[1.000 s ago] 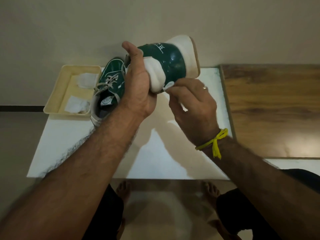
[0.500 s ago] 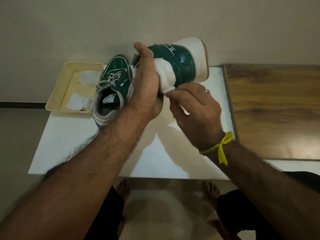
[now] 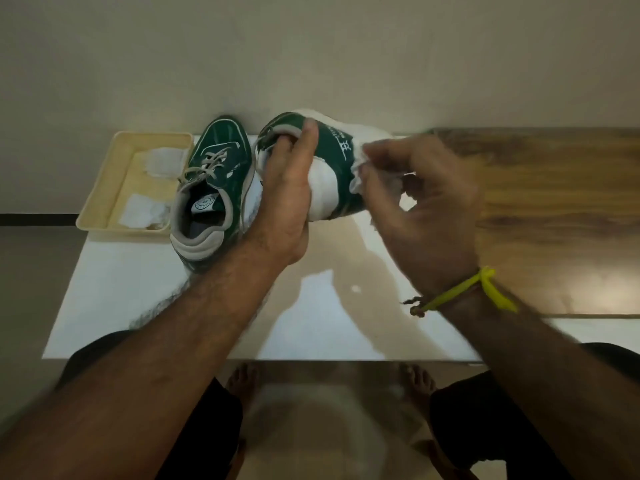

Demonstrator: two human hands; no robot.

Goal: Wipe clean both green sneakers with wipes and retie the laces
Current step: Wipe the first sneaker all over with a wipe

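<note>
My left hand [image 3: 287, 199] grips a green and white sneaker [image 3: 334, 157] by its heel and collar, holding it above the white board with its side turned up. My right hand [image 3: 426, 209], blurred, pinches a white wipe [image 3: 360, 174] against the sneaker's green side. The second green sneaker [image 3: 214, 188] stands upright on the board to the left, toe toward the wall, grey laces tied across its tongue.
A cream tray [image 3: 104, 188] with crumpled white wipes [image 3: 142, 213] sits left of the standing sneaker. The white board [image 3: 138, 299] lies in front of me. A wooden panel [image 3: 554, 209] lies at the right. My bare feet show below the board's near edge.
The held sneaker has come down and rolled from heel-up to side-up. My right hand has moved up and right along the sneaker's side with the wipe.
</note>
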